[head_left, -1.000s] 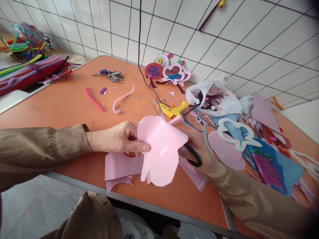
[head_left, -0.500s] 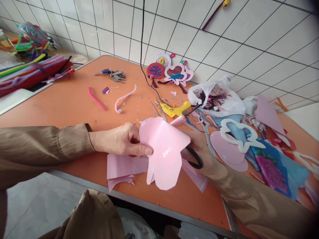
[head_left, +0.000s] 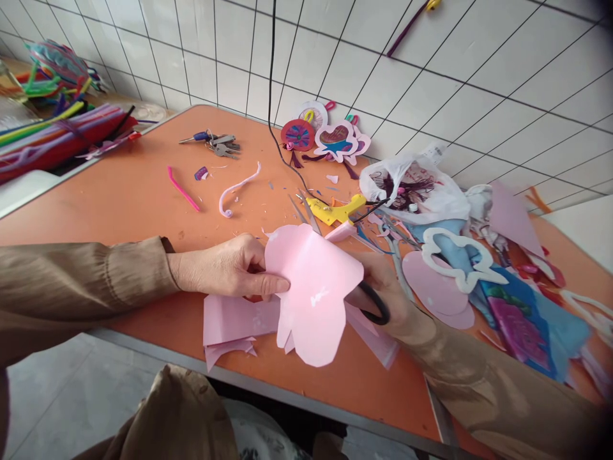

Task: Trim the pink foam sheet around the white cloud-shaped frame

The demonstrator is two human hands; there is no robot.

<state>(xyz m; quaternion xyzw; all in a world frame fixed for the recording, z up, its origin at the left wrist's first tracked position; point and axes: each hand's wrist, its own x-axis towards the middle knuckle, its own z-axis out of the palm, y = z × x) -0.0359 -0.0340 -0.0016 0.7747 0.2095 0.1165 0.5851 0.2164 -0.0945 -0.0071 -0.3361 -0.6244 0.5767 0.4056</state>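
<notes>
A sheet of glossy pink paper [head_left: 313,300], cut to a wavy, rounded outline, is held up over the table. My left hand [head_left: 239,268] pinches its left edge, thumb on top and fingers bent beneath. Behind its right side, my right hand [head_left: 383,287] is closed on scissors [head_left: 376,303]; a black handle loop shows, and the sheet hides much of the rest. Pointed metal blades [head_left: 306,212] stick out past the sheet's upper edge. Below lie a pink paper offcut [head_left: 239,322] on the left and another pink strip [head_left: 371,338] on the right.
A yellow glue gun [head_left: 335,209] with a black cord lies just beyond the sheet. Keys [head_left: 223,144], a pink pipe cleaner [head_left: 183,190] and finished ornaments [head_left: 338,140] are farther back. A white plastic bag [head_left: 431,191] and a white butterfly-shaped frame [head_left: 460,259] crowd the right.
The pink sheet has turned slightly in my hands, its lower left edge showing differently. My left hand has shifted a little left and up with it. My right hand stays nearly in place.
</notes>
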